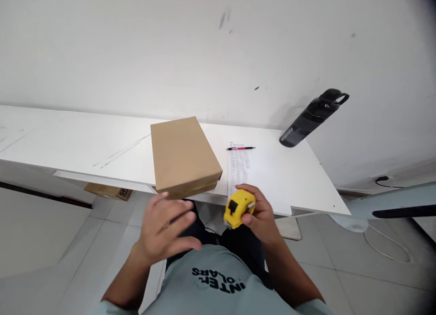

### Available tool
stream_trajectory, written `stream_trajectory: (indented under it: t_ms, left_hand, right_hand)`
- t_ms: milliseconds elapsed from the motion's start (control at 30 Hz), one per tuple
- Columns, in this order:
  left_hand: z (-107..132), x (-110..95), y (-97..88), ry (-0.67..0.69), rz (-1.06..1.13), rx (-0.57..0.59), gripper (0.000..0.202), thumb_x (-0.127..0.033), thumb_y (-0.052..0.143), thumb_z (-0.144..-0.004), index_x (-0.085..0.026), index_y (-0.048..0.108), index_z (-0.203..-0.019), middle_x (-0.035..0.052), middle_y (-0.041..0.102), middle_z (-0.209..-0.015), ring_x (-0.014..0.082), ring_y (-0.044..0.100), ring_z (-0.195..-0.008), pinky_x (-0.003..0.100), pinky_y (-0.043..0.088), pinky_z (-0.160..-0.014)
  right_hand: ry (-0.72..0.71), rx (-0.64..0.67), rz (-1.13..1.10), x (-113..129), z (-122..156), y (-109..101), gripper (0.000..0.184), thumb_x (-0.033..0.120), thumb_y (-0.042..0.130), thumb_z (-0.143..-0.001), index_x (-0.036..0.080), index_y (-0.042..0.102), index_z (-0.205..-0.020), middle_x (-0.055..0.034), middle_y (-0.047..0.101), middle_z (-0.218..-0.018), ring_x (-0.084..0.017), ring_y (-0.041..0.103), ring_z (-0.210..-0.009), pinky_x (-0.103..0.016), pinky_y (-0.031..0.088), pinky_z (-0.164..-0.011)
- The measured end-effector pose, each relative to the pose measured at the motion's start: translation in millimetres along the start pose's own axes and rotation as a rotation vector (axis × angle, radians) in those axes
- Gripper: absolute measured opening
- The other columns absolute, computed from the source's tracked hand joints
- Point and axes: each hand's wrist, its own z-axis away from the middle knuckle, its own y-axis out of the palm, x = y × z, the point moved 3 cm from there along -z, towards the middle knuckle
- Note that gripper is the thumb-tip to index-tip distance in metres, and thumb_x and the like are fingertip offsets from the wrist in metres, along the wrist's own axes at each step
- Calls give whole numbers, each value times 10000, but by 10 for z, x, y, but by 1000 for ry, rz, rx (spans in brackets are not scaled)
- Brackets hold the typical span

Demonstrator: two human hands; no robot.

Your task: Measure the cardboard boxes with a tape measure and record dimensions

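Note:
My right hand is wrapped round a yellow tape measure, held up just over the front edge of the desk. No blade shows drawn out of it. To the left, my left hand hangs in the air with its fingers spread and nothing in it, slightly blurred. Just beyond that hand, a closed brown cardboard box rests on the desk near its front edge. Behind the tape measure lies a sheet of paper covered partly in handwriting, with a red and black pen across its upper part.
The narrow white desk runs along a white wall. A black bottle stands at the right rear. Below the desk at left is another cardboard box. A cable lies on the tiled floor at right.

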Motion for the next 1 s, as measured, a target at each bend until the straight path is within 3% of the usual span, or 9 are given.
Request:
stream_trajectory:
  t_ms: [67,167,233,333,467,567,667,733,1000]
  left_hand:
    - [-256,-178,105,102,-9,75,481,-563,659,-913,-180,661,-1205,73,769,-1054,162,718,-990,456,371,-1210]
    - [-467,-298,203,125,-89,38,266,-296,717,-929,-181,689,-1167,33,778,-986,137,731,-931,418,384,-1200]
    - [-497,-319,187,151,-122,-11,249,-135,715,-894,-188,704,-1137,12,784,-967,127,738,-928,394,390,-1192]
    - [-413,-260,63,198,-144,-32,203,-118,696,-891,-201,711,-1075,-5,796,-951,127,749,-930,408,334,-1233]
    - [-72,227,-209,-16,-362,-140,225,-123,635,-896,-274,676,-1059,-51,769,-837,144,747,-806,490,283,-1255]
    - [301,775,-402,-183,-582,-409,246,-106,594,-890,-260,685,-1059,-20,730,-778,157,684,-658,509,473,-1097]
    - [559,1218,-412,-400,-561,-335,150,-212,626,-929,-220,725,-1041,54,742,-903,193,699,-818,426,560,-936]
    - [623,1306,-371,-508,-454,-281,179,-274,629,-951,-208,734,-1080,88,732,-1023,215,697,-967,402,564,-922]
    - [273,782,-80,-461,-64,52,363,-349,545,-1015,-339,617,-1370,59,530,-1530,278,476,-1429,522,390,-1195]
  right_hand:
    - [-31,23,4,52,-51,208,681,560,929,-623,293,663,-1190,-8,668,-859,-164,611,-682,-269,547,-603]
    - [-60,64,-47,93,-133,408,663,578,914,-642,294,671,-1190,0,663,-861,-146,600,-676,-251,537,-602]
    - [-58,83,-50,122,-157,453,662,577,907,-653,289,676,-1203,-5,673,-883,-148,612,-690,-255,548,-616]
    - [-107,69,26,190,-203,398,671,571,912,-647,281,687,-1208,-24,700,-940,-182,657,-763,-291,584,-679]
    - [-316,-147,128,260,-501,33,707,543,944,-602,303,683,-1213,-49,697,-1107,-219,678,-920,-324,602,-798]
    - [-380,-284,99,167,-887,-322,718,515,932,-626,331,627,-1249,-35,674,-1121,-216,676,-976,-357,603,-869]
    - [-324,-358,73,-6,-1196,-520,671,465,930,-619,309,626,-1196,-26,671,-1156,-220,677,-1028,-411,607,-914]
    - [-265,-363,53,-100,-1287,-512,674,453,927,-613,292,636,-1200,-28,679,-1182,-228,683,-1043,-438,611,-923]
    - [-248,-192,98,-146,-1209,-27,678,420,855,-738,274,639,-1364,-47,703,-1255,-217,674,-1094,-371,563,-1001]
